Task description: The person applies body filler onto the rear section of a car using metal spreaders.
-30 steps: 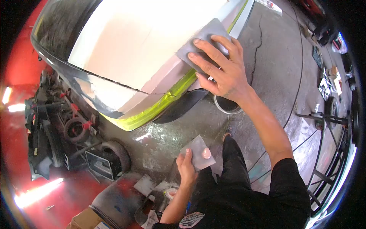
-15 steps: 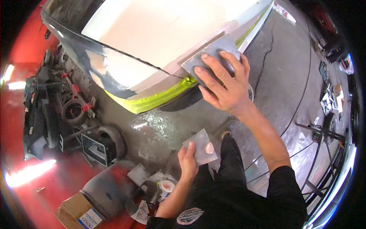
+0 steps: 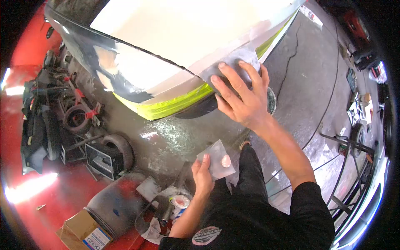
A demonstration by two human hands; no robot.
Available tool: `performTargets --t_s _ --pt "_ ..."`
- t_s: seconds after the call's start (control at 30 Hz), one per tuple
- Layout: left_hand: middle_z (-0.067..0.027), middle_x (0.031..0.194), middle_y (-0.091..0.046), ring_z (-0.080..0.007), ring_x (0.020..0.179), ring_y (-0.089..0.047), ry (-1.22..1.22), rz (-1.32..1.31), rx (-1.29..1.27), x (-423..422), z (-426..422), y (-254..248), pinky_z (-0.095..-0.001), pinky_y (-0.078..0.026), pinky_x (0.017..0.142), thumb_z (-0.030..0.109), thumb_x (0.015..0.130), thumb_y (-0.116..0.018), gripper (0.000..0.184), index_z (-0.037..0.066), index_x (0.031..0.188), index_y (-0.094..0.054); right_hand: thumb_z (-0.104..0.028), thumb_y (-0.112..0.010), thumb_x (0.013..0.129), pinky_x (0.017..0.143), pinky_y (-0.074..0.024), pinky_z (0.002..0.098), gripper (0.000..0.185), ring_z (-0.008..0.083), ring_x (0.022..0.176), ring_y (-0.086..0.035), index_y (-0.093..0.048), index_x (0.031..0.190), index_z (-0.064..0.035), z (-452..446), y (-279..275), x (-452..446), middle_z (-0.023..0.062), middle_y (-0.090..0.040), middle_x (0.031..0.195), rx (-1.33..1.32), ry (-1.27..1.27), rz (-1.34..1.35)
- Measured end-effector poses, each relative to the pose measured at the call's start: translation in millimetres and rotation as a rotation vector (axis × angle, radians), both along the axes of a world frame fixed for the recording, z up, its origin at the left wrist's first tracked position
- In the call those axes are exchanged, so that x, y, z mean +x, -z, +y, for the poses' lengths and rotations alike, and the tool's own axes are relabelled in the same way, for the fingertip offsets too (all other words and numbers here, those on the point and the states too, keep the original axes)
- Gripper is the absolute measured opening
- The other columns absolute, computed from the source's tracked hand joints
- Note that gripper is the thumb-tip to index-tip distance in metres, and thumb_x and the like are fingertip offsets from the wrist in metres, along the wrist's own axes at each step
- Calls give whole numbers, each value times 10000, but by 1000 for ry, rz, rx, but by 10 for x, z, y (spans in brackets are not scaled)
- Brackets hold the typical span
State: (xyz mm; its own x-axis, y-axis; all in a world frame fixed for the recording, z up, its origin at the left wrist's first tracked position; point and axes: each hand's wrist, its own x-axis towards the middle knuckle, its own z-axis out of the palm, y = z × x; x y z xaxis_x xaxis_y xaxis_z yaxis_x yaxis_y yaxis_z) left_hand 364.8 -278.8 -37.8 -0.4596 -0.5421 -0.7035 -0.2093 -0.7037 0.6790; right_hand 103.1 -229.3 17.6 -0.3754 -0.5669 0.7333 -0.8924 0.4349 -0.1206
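My right hand (image 3: pixel 246 100) presses a thin grey spreader (image 3: pixel 243 55) against the lower part of a car body panel (image 3: pixel 166 37), its fingers spread across the back. The panel is pale, with beige-pink and dark patches, and yellow-green masking tape (image 3: pixel 175 102) runs along its lower edge. Lower down, near my body, my left hand (image 3: pixel 203 177) grips a flat grey plate (image 3: pixel 216 166) between thumb and fingers. A pinkish dab of filler (image 3: pixel 226 161) sits near the plate's right edge.
Behind my right wrist, a round container (image 3: pixel 271 102) partly shows. An open tin (image 3: pixel 181 201) with pinkish contents stands at lower left, near a cardboard box (image 3: pixel 77 229). Tires (image 3: pixel 77 118) and parts lie left. A black metal frame (image 3: pixel 350 146) and floor cables are right.
The spreader in my right hand has shifted slightly down the panel and looks flatter against it. My left hand keeps the plate in nearly the same place. The view has shifted a little.
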Motion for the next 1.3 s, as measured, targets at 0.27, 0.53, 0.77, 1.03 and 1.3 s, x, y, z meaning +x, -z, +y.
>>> performTargets --t_s 0.27,0.53,0.77,1.03,1.3 --pt "-95 1105 -695 -168 972 -655 27 -8 3 52 -73 72 -320 -535 868 230 1061 -592 317 -48 1208 -628 -229 -790 729 1039 -329 618 469 347 1248 -510 -718 1186 -150 90 -4 174 30 -609 1393 -3 3 -34" --pt "-117 1085 -695 -202 932 -679 -20 52 23 132 -161 133 -352 -575 805 221 1043 -611 279 -29 1166 -627 -227 -793 735 1050 -319 612 462 342 1227 -526 -720 1184 -147 -231 -125 109 27 -624 1372 -66 4 30" --pt "-111 1086 -695 -204 932 -683 -33 57 53 170 -223 156 -356 -576 788 214 1046 -603 260 -8 1180 -618 -187 -774 716 1027 -341 624 459 339 1228 -523 -727 1172 -162 -181 -6 144 25 -616 1384 -9 40 30" --pt "-111 1173 -671 -208 1007 -668 -49 76 29 62 -361 -149 -368 -549 881 270 1054 -590 370 -23 1280 -588 -105 -721 799 1103 -390 508 494 331 1307 -527 -681 1286 -34 567 -112 566 94 -609 1415 -470 -246 -1089" --pt "-88 1174 -682 -234 1018 -689 -96 445 193 -348 -533 -635 -410 -563 908 321 1049 -588 402 19 1312 -552 59 -553 829 1120 -422 476 524 411 1295 -542 -641 1329 -70 723 -883 1520 162 -609 1398 -103 -389 -817"
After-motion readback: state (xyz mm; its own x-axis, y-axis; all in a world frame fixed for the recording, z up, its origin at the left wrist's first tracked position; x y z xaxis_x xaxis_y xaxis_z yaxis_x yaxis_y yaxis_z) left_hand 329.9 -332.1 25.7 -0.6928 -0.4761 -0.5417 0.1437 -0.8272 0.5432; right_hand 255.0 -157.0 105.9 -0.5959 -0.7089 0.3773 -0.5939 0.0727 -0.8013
